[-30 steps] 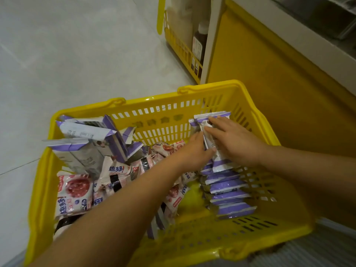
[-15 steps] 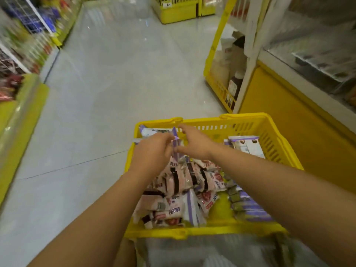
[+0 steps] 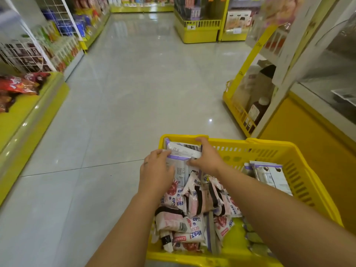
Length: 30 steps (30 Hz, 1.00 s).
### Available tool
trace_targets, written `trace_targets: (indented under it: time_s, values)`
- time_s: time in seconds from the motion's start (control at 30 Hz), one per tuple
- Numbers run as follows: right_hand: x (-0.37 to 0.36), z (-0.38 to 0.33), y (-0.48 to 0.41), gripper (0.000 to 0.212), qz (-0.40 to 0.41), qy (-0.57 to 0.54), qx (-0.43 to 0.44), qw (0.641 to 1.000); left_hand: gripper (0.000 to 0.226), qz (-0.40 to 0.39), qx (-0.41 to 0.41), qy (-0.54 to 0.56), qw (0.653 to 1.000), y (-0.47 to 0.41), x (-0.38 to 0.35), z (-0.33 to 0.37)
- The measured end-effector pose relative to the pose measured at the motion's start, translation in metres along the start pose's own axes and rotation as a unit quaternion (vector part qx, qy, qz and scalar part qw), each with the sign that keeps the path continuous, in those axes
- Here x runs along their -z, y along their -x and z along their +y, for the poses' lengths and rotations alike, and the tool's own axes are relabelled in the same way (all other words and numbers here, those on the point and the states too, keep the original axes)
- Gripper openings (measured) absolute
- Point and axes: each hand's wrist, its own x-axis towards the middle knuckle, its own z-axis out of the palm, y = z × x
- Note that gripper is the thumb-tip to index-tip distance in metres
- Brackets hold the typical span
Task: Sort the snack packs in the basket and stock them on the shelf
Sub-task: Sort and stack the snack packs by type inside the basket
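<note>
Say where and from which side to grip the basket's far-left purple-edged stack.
Grip the purple-edged stack by its opposite ends, a hand from each side, as left hand and right hand do: loose flat packs probably stay together when squeezed.

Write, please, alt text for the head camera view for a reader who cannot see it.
The left hand and right hand grip a bundle of purple-and-white packs at the far left corner of a yellow basket. Pink packs lie heaped in its middle; a second purple stack lies by its right wall.
</note>
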Motion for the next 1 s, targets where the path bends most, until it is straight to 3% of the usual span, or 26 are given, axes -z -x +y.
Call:
trace_targets:
  time_s: [0.2, 0.3, 0.4, 0.47, 0.53, 0.63, 0.7, 0.77, 0.83, 1.0]
  values:
    - [0.017, -0.006, 0.003, 0.055, 0.051, -0.025, 0.062, 0.996, 0.049, -0.006, 0.018, -0.005, 1.000, -0.008, -0.002, 0.007]
    - [0.048, -0.019, 0.018, 0.056, 0.097, -0.034, 0.104, 0.989, 0.045, 0.045, 0.019, -0.001, 0.999, -0.008, 0.007, 0.017]
    - [0.093, -0.025, 0.047, 0.057, 0.121, -0.082, 0.111, 0.983, 0.038, 0.123, -0.041, 0.138, 0.982, -0.007, 0.018, 0.047]
    - [0.120, -0.020, 0.075, 0.056, 0.136, -0.138, 0.077, 0.978, 0.042, 0.088, -0.043, 0.276, 0.956, -0.007, 0.016, 0.080]
    - [0.142, -0.010, 0.103, 0.050, 0.158, -0.207, 0.024, 0.965, 0.060, -0.024, 0.002, 0.432, 0.901, -0.003, 0.006, 0.119]
    - [0.161, 0.013, 0.139, 0.039, 0.201, -0.343, -0.049, 0.916, 0.083, -0.160, 0.084, 0.649, 0.739, 0.017, -0.017, 0.172]
    - [0.167, 0.030, 0.161, 0.034, 0.234, -0.393, -0.094, 0.884, 0.078, -0.206, 0.128, 0.708, 0.663, 0.034, -0.035, 0.199]
    - [0.169, 0.048, 0.181, 0.034, 0.243, -0.387, -0.139, 0.878, 0.055, -0.261, 0.147, 0.716, 0.631, 0.054, -0.058, 0.221]
    - [0.170, 0.064, 0.198, 0.034, 0.228, -0.328, -0.186, 0.898, 0.044, -0.317, 0.165, 0.682, 0.638, 0.074, -0.077, 0.233]
    - [0.182, 0.093, 0.223, 0.025, 0.104, -0.094, -0.260, 0.955, 0.046, -0.432, 0.176, 0.475, 0.746, 0.094, -0.119, 0.205]
